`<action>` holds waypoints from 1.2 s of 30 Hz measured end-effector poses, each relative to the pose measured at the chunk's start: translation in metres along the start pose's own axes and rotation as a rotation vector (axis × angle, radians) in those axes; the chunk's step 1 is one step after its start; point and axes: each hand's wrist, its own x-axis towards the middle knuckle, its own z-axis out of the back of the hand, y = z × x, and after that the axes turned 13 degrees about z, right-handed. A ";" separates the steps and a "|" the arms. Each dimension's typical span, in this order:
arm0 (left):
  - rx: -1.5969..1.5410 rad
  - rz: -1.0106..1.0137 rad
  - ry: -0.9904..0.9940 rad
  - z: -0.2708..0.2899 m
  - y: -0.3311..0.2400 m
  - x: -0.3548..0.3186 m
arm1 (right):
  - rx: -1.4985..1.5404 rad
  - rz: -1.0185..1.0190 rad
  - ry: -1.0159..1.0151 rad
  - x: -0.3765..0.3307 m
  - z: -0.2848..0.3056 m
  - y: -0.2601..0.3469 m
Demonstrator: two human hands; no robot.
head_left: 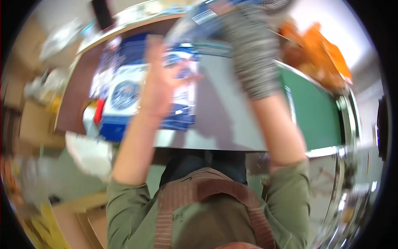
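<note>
The person's left hand [159, 83], bare and blurred with motion, is in front of the flat blue-and-white packages [124, 94] on the left half of the table [226, 99], its fingers spread apart; whether it touches them cannot be told. The right hand [253, 52], in a grey glove, reaches toward the table's far edge, right beside a clear-and-blue plastic package [199, 20] (both are smeared by motion, so I cannot tell whether its fingers are closed on it). The blue-and-white packages lie in shiny clear wrapping, the nearer one bearing a round dark print, with a small red object [99, 111] at their left side. On the right half of the table is a green surface [317, 110], with an orange bag [325, 52] beyond it. A dark, flat, rectangular object [102, 14] sits at the far left.
</note>
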 end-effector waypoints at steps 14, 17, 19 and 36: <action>0.985 0.079 -0.256 0.178 0.027 0.061 | 0.750 -1.357 0.275 -0.212 -0.099 0.036; 0.541 0.287 -0.427 0.155 0.027 0.063 | 1.280 -1.865 0.279 -0.140 -0.113 0.033; 0.801 0.267 -0.530 0.135 0.037 0.077 | 1.187 -1.602 0.376 -0.164 -0.174 0.036; 1.165 0.182 -0.675 0.120 0.085 0.111 | 1.110 -1.494 0.223 -0.190 -0.212 0.050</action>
